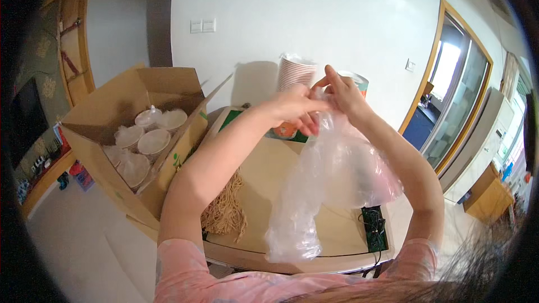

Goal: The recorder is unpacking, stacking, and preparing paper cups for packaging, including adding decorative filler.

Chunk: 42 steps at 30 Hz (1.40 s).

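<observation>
A long clear plastic bag (303,207) hangs crumpled from both hands over the table, its lower end near the front edge. My left hand (297,109) grips the bag's upper end, fingers curled round it. Close beside it, my right hand (347,98) pinches the gathered top, one finger pointing up. The bag seems to be nothing but thin film, with a wide part spreading out below my right forearm. Just behind my hands stands a stack of paper cups (296,72) in clear wrap. A round tub (359,83) stands partly hidden behind my right hand.
An open cardboard box (92,143) at the left holds several wrapped stacks of paper cups (154,142). A bundle of tan string (226,213) lies on the table (255,191) by my left arm. Black cord (375,227) lies at the table's right front corner. A white wall rises behind.
</observation>
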{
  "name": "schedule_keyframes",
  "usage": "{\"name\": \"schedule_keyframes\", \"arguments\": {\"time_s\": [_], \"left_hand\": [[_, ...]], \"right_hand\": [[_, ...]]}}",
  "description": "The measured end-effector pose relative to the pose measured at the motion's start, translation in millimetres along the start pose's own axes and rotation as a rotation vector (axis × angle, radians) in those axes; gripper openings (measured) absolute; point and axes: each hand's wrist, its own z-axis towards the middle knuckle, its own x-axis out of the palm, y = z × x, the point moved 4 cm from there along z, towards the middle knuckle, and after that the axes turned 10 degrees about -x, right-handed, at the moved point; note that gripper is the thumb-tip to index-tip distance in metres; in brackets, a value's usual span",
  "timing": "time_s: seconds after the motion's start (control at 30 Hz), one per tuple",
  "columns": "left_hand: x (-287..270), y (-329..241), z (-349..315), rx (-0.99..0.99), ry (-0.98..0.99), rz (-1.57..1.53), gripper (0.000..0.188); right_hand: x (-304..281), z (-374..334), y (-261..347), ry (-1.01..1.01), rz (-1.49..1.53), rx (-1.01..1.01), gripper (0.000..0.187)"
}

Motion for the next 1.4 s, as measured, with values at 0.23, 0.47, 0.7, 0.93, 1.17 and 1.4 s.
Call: {"name": "schedule_keyframes", "arguments": {"time_s": [0.23,0.47,0.7,0.93,1.17,1.4], "left_hand": [[-13,-5,10,0.156,-0.166,-0.276,0.016],[-23,-17,10,0.294,-0.103,-0.548,0.011],[-47,52,43,0.135,-0.457,0.594,0.012],[-75,26,18,0.238,-0.412,-0.724,0.013],[-40,80,-7,0.237,-0.218,0.01,0.024],[-57,33,-48,0.481,0.158,-0.059,0.075]], "right_hand": [[-21,-30,21,0.225,-0.422,0.034,0.039],[-69,-28,-55,0.363,-0.44,-0.346,0.042],[-64,-10,-17,-0.003,0.292,-0.015,0.035],[-58,-23,-29,0.281,-0.929,-0.323,0.032],[-74,-23,-39,-0.058,0.094,0.027,0.014],[-20,-35,-44,-0.114,-0.307,-0.271,0.031]]}}
